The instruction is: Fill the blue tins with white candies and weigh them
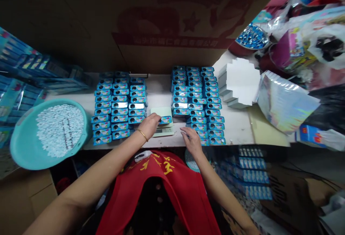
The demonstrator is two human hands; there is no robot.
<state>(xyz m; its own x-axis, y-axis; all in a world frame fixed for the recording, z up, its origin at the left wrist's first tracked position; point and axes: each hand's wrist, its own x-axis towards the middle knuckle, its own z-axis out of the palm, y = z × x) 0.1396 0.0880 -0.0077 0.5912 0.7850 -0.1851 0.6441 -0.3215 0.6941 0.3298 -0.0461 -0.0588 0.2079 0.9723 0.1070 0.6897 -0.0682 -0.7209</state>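
Note:
A digital scale (163, 131) sits in the gap between two groups of small blue tins, with one small blue tin (165, 120) over its pan. My left hand (151, 124), wearing a gold bangle, has its fingertips closed on the left end of that tin and hides this end. To the right of the scale, my right hand (192, 140) is held low beside the right-hand tins (197, 120), thumb and forefinger apart, with nothing visible in it. Stacked rows of matching tins (119, 112) stand to the left; many show a dark round opening at one end.
A turquoise basin (20, 139) of pale tablets stands at the left. White folded cartons (241, 80) and a shiny silvery stack (287, 102) lie right. A large cardboard box (161, 57) walls the back. Boxed goods (250, 163) sit below the table edge.

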